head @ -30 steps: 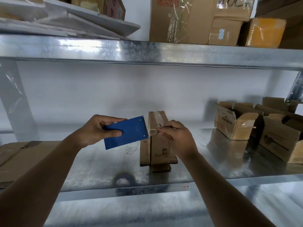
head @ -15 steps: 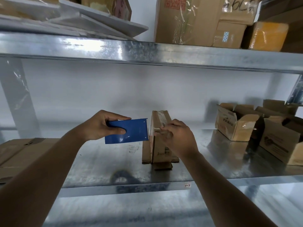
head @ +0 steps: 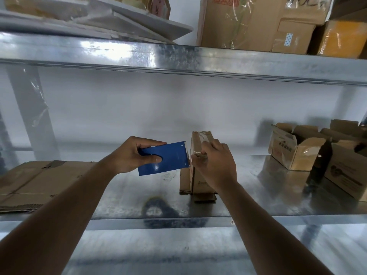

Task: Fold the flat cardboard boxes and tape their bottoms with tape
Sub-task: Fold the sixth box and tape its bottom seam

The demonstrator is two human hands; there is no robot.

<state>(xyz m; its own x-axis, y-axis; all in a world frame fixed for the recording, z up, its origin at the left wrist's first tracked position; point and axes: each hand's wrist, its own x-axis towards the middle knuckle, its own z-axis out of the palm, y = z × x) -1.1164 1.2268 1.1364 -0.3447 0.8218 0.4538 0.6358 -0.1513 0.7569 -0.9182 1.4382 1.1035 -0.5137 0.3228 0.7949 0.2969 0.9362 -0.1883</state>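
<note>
We hold the blue tape cutter (head: 165, 158) in our left hand (head: 131, 153) and pinch tape at the small box (head: 200, 161) with our right hand (head: 215, 165) (flat boxes (head: 39, 183) wait on the left).

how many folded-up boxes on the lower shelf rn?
3 clearly: one box standing on end at centre behind the right hand, one open-flapped box at right, another at the far right edge. More may hide behind those two.
</note>
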